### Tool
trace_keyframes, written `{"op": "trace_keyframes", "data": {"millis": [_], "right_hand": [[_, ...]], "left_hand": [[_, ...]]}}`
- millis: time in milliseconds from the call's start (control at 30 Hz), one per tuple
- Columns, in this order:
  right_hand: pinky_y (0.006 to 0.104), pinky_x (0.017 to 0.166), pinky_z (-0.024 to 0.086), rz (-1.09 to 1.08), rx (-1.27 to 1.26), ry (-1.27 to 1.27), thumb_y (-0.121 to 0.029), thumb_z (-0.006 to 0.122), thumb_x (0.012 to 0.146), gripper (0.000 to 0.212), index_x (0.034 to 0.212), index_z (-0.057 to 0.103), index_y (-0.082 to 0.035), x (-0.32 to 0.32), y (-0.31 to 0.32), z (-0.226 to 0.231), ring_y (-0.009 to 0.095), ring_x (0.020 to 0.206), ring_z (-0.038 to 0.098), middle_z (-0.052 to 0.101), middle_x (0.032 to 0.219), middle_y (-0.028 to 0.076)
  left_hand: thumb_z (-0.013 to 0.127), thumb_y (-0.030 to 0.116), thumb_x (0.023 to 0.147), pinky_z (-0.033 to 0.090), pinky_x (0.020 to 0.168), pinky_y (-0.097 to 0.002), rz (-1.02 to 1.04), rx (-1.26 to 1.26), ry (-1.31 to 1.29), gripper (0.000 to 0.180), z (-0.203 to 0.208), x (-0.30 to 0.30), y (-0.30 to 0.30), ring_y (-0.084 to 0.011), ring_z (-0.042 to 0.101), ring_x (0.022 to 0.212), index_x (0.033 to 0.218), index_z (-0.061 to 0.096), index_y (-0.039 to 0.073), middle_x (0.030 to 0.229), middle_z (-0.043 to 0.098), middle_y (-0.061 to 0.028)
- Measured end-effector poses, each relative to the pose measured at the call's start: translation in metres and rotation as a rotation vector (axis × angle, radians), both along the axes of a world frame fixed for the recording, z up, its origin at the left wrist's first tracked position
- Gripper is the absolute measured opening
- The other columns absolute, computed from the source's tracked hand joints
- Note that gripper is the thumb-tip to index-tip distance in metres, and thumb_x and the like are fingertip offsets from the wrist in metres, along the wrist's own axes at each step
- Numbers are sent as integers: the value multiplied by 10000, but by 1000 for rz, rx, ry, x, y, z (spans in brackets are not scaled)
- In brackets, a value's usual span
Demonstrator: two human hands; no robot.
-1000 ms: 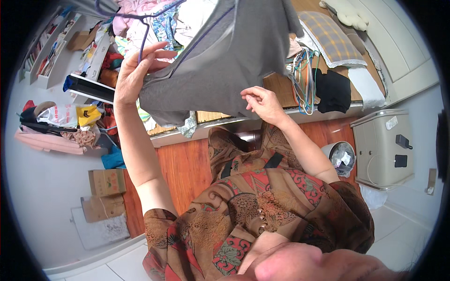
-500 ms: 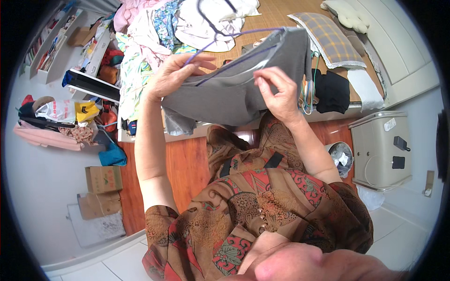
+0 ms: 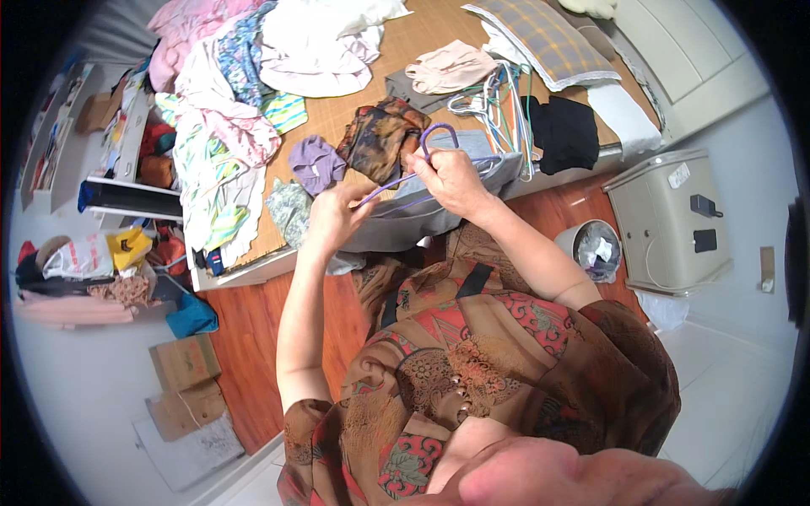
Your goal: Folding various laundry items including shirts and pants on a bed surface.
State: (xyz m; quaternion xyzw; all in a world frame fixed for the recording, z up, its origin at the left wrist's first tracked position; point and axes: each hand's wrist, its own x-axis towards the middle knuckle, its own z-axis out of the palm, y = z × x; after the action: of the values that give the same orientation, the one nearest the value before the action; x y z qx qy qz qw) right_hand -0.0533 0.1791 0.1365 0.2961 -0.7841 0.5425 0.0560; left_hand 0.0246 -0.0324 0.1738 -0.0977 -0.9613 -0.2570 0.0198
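Note:
A purple clothes hanger (image 3: pixel 390 185) is held up over the bed's front edge, its hook (image 3: pixel 440 128) pointing up and away. My right hand (image 3: pixel 458 183) is closed round the hanger close below the hook. At the hanger's left end, my left hand (image 3: pixel 335 221) is closed on its arm; whether it also pinches cloth I cannot tell. A grey garment (image 3: pixel 401 230) hangs from the hanger between both hands and droops in front of my lap. Just beyond lie a dark brown patterned cloth (image 3: pixel 380 142) and a crumpled purple cloth (image 3: pixel 317 164).
Clothes (image 3: pixel 316 51) are heaped on the bed's far left. Several loose hangers (image 3: pixel 504 114) lie at the right beside black folded cloth (image 3: pixel 564 135) and a checked pillow (image 3: pixel 548 46). A waste bin (image 3: pixel 596 253) and a beige cabinet (image 3: pixel 662 219) stand on the right, cardboard boxes (image 3: pixel 186 363) on the left.
The hanger and grey garment have come down and nearer to me. My right hand has moved from the garment's edge to the hanger below its hook. The view has shifted, showing more bed.

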Motion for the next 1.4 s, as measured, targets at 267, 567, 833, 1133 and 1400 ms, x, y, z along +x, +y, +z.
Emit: {"op": "trace_keyframes", "data": {"millis": [267,567,833,1133,1400], "right_hand": [[352,546,432,-102,-71,-112,-256,496,938,343,763,628,7,-13,4,-21,229,530,554,566,594,151],[334,554,438,-274,-37,-181,-280,443,957,384,724,592,-15,-58,42,-58,196,562,569,573,589,90],[284,475,433,-500,-251,-148,-275,411,975,411,676,542,-25,-74,58,-57,128,479,551,550,558,48],[460,881,402,251,-1340,-688,-310,376,992,333,827,504,-52,-151,151,-34,223,709,533,417,576,28],[362,703,472,-221,341,-110,-305,412,968,376,924,589,23,-186,129,-39,258,748,623,637,782,160]], "left_hand": [[613,42,791,487,685,-365,389,-2,479,264,-76,41,-23,-305,633,748,1052,651,63,847,652,-159],[565,97,894,486,642,-300,253,290,161,197,-83,24,11,-243,639,692,1074,626,48,801,650,-149],[491,204,955,424,820,-237,379,1148,-57,276,-90,-27,33,-100,548,884,1067,606,-20,950,628,-25],[484,241,957,456,847,-291,780,1624,-218,263,-130,-31,13,-149,579,946,1049,593,21,995,631,-48],[464,244,971,439,802,-263,721,1280,-75,278,-153,-31,6,-107,561,879,1013,611,12,976,626,-29]]}}
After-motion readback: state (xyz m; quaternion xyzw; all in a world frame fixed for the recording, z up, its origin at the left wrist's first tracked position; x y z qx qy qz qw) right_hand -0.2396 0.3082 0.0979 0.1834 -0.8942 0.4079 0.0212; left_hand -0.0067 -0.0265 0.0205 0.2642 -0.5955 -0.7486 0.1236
